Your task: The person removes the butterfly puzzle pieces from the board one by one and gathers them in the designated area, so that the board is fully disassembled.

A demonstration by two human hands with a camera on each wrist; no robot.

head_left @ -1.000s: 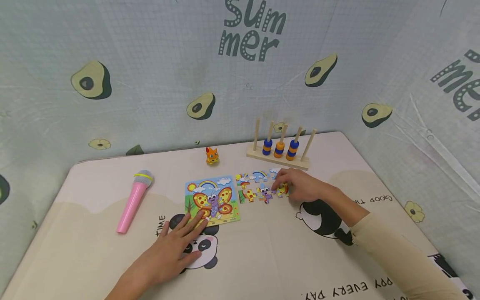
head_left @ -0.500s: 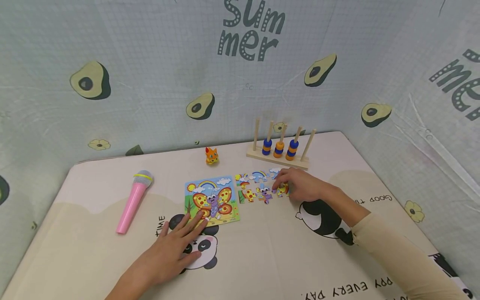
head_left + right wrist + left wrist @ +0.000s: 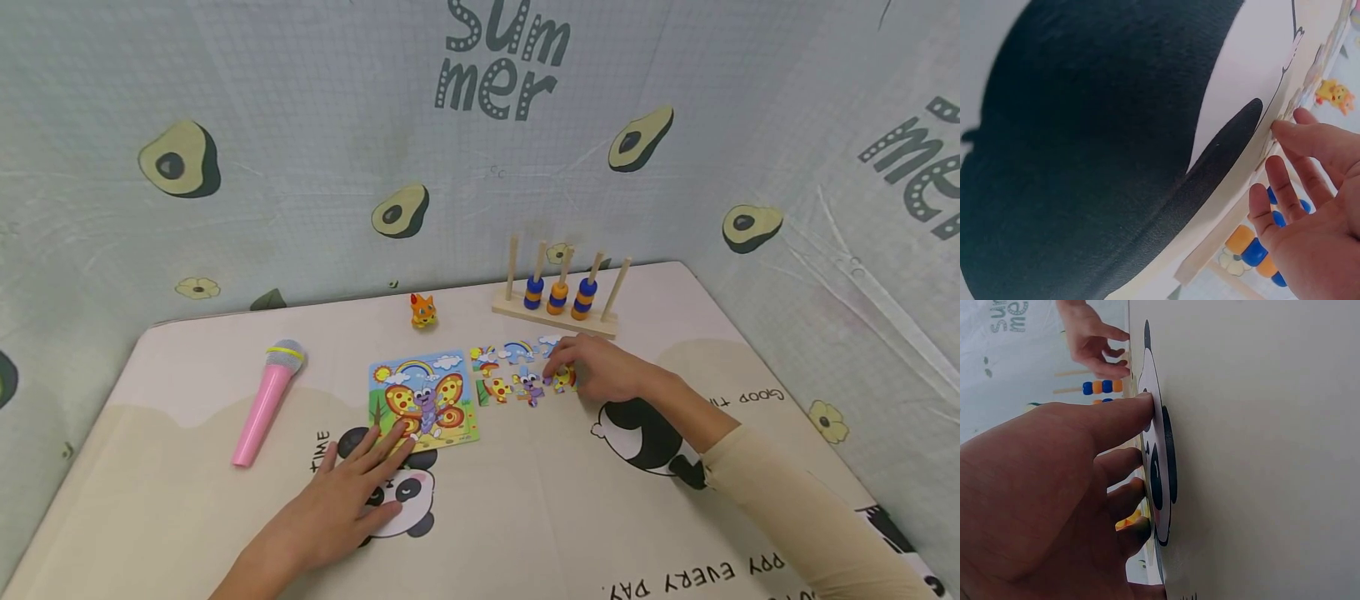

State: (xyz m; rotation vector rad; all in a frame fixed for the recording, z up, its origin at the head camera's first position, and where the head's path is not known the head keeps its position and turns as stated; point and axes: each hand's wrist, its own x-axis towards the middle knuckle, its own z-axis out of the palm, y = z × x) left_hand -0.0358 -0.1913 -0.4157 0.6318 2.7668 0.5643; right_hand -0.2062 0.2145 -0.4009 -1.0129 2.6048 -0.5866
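Observation:
A square board with a butterfly picture (image 3: pixel 438 392) lies mid-table in the head view. My left hand (image 3: pixel 348 492) lies with fingers spread, its fingertips on the board's lower left corner and the thumb on the tablecloth. To the right of the board, several jigsaw pieces (image 3: pixel 519 353) form two loose rows. My right hand (image 3: pixel 600 367) is at the right end of these rows, thumb and index finger bent at opposite sides of a yellow and red puzzle piece (image 3: pixel 564 379). In the right wrist view the other fingers of this hand (image 3: pixel 1310 187) are loosely bent.
A wooden bead rack (image 3: pixel 555 315) with blue and orange rings stands behind the right hand. An orange animal figure (image 3: pixel 423 312) is behind the board. Off to the left lies a pink toy microphone (image 3: pixel 267 404). Patterned cloth (image 3: pixel 300 167) hangs along the table's back edge.

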